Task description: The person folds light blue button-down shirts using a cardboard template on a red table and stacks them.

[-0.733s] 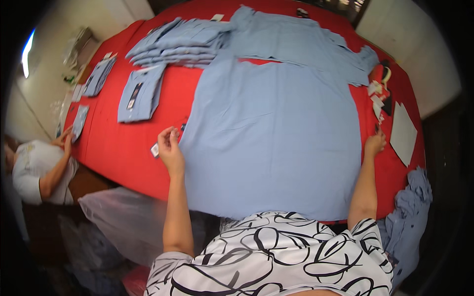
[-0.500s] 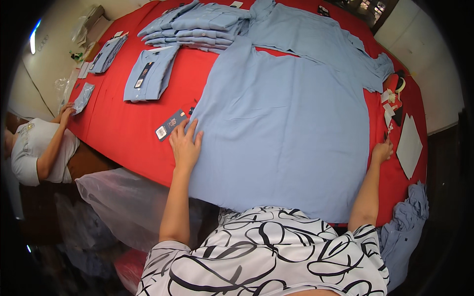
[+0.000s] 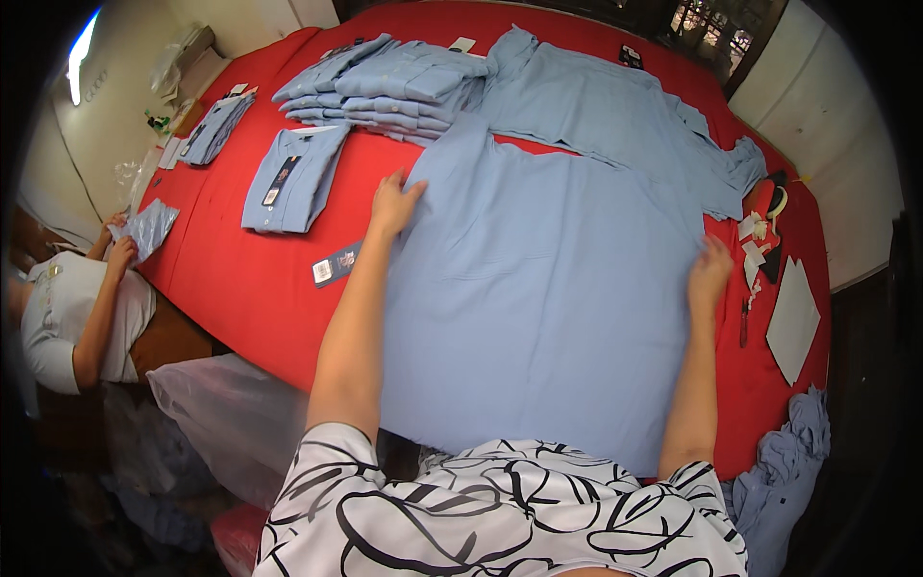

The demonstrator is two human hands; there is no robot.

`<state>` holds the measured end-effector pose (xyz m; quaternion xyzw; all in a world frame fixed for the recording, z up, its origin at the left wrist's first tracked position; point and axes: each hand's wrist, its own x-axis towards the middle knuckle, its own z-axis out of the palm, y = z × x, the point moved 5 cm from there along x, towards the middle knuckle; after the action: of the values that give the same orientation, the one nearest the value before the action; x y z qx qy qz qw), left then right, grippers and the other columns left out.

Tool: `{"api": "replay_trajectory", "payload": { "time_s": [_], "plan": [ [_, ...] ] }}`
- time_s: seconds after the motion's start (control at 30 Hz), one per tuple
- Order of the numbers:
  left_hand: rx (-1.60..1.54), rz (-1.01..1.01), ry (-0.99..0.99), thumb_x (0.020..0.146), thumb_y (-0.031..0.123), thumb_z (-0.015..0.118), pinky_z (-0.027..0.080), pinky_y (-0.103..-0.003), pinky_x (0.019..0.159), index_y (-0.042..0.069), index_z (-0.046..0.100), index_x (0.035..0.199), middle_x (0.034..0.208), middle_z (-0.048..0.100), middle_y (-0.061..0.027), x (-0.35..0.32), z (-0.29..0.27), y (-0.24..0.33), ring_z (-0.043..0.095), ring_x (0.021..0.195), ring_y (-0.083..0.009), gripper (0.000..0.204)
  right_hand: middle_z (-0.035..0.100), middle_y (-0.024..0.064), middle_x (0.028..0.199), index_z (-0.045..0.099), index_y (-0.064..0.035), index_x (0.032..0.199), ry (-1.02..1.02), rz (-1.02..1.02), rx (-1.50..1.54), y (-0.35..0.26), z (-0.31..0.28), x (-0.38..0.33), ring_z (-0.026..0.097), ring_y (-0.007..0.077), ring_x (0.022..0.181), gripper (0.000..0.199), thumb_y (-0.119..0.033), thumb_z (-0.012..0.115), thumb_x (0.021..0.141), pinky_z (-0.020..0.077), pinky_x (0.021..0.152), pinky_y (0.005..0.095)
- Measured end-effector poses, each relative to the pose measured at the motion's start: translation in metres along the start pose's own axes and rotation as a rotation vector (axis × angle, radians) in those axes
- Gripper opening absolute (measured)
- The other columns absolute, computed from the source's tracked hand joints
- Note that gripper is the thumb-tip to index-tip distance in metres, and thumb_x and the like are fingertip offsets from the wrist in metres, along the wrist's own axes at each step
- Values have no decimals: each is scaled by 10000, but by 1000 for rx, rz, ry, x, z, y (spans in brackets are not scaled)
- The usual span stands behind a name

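Both hands have slid farther up the shirt since the earlier frames, the left one most of all, going from near the front edge of the table to well past the middle; the left hand [image 3: 392, 204] now lies flat with fingers spread on the upper left edge of the big light blue shirt [image 3: 538, 298], gripping nothing; the right hand [image 3: 710, 272] presses open-palmed on the shirt's right edge, fingers loosely open too; the shirt is spread flat across the middle of the red table [image 3: 231, 279], its hem hanging over the front edge toward the person; a dark hang tag [image 3: 336, 263] sits just beside the left forearm on bare red cloth, which is the widest open stretch, running toward the left edge; a folded blue shirt [image 3: 291, 179] lies beyond that, and a stack of folded shirts [image 3: 389, 85] sits near the far edge, touching the spread shirt's top corner; another unfolded shirt [image 3: 615, 115] overlaps the far right part; the right edge is tight, with a white card [image 3: 794, 320] and small tags [image 3: 757, 245] just beside the right hand; crumpled blue fabric [image 3: 784, 471] hangs off the front right corner; another person's hand [image 3: 121, 256] holds a small blue piece [image 3: 149, 227] off the left edge.
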<state>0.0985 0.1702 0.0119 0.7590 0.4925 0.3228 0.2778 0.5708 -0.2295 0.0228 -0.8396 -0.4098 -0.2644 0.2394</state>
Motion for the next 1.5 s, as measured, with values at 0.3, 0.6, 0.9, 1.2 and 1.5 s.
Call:
{"api": "replay_trajectory", "payload": {
  "time_s": [0.3, 0.6, 0.9, 1.2, 1.5],
  "plan": [
    [188, -113, 76, 831, 286, 737, 487, -435, 852, 3, 613, 1013, 1135, 636, -196, 20, -18, 10, 600, 1057, -377, 358, 477, 135, 1442, 554, -93, 1341, -282, 60, -13, -74, 61, 29, 383, 304, 1379, 424, -285, 554, 964, 215, 1172, 470],
    [149, 549, 193, 784, 75, 724, 495, -402, 808, 38, 664, 978, 968, 619, -105, -27, 13, 66, 596, 937, -305, 206, 527, 65, 1377, 601, -223, 1305, -146, 590, -551, 53, -42, -22, 508, 335, 1206, 420, -417, 587, 933, 437, 948, 531],
    [71, 265, 95, 793, 106, 722, 502, -401, 724, 44, 672, 908, 896, 652, -107, -3, 34, 49, 633, 829, -315, 139, 547, 84, 1298, 606, -234, 1266, -160, 691, -438, 131, -56, -63, 518, 339, 1183, 411, -491, 508, 960, 425, 913, 576],
    [-49, 220, 62, 885, 145, 651, 499, -410, 726, 16, 616, 914, 934, 677, -151, -5, 19, 39, 653, 803, -308, 137, 677, 158, 1055, 595, 12, 1160, -40, 872, -37, 166, -86, -84, 657, 260, 918, 305, -181, 622, 926, 505, 823, 341],
    [-324, 187, -8, 961, 127, 565, 506, -357, 784, 14, 562, 955, 1025, 692, -127, -6, 24, 24, 663, 861, -282, 113, 625, 72, 1035, 590, -68, 1206, -183, 250, 734, -181, -6, 33, 615, 169, 908, 366, -153, 679, 861, 490, 848, 318]
  ]
}}
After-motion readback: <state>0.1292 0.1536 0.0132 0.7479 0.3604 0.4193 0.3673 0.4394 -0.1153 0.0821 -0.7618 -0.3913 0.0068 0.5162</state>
